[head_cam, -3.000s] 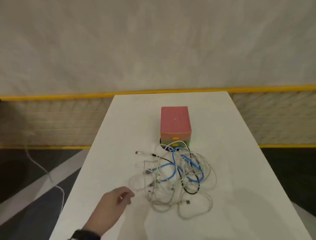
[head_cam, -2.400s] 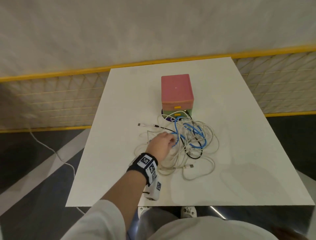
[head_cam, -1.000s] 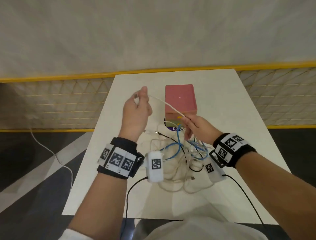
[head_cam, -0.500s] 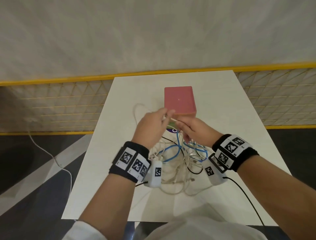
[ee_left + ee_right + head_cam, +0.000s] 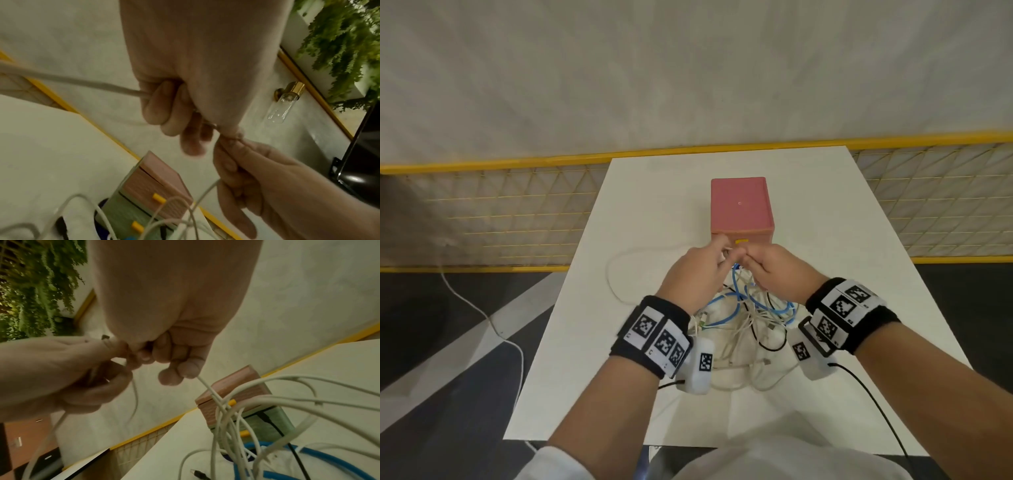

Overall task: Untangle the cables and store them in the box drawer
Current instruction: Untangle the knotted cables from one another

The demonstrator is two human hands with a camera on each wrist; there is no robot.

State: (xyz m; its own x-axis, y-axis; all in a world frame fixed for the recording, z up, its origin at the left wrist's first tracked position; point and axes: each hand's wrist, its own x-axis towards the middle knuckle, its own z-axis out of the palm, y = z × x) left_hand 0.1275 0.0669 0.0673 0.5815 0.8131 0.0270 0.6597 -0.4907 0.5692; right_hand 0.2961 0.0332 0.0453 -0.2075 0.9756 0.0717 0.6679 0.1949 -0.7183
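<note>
A pink box [image 5: 740,205] with yellow drawer handles stands at the middle of the white table [image 5: 842,240]. In front of it lies a tangle of white, blue and black cables [image 5: 750,322]. Both hands are raised above the tangle, fingertips together. My left hand [image 5: 697,270] grips a white cable [image 5: 72,81] in its curled fingers; a loop of it [image 5: 616,270] hangs to the left. My right hand [image 5: 774,270] pinches the same white cable [image 5: 207,386], which runs down into the pile. The box's pink and green drawers [image 5: 265,415] are closed.
A yellow-framed mesh fence [image 5: 500,212] runs behind the table in front of a pale wall. A white cord [image 5: 482,315] trails on the dark floor at left. Black wires [image 5: 873,401] run from my wrist cameras across the table's near right part.
My left hand dropped from high on the left and came in to meet the right hand in front of the box. The white cable between them went slack into a loop.
</note>
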